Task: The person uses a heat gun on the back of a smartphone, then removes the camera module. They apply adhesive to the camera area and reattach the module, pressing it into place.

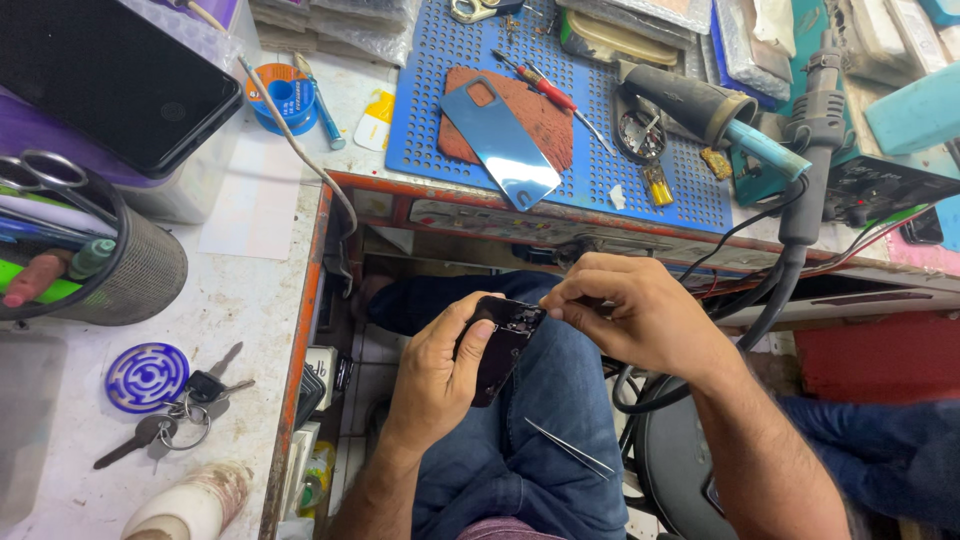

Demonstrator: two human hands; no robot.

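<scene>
My left hand (pixel 437 372) grips a dark opened phone (pixel 502 345) from the side, holding it over my lap in blue jeans. The fingertips of my right hand (pixel 628 315) pinch at the phone's top corner; what they hold there is too small to see. A pair of metal tweezers (pixel 570 447) lies on my right thigh, just below the phone. On the blue perforated mat (pixel 590 160) on the bench lies a shiny blue phone back cover (pixel 498 138) over a brown pad.
A hot air gun (pixel 700 108), a red screwdriver (pixel 548 92) and small parts lie on the mat. To the left are a mesh tool cup with scissors (pixel 95 255), keys with a blue round tag (pixel 160 395), a solder spool (pixel 282 97) and a black tablet (pixel 110 75). Cables hang at the right.
</scene>
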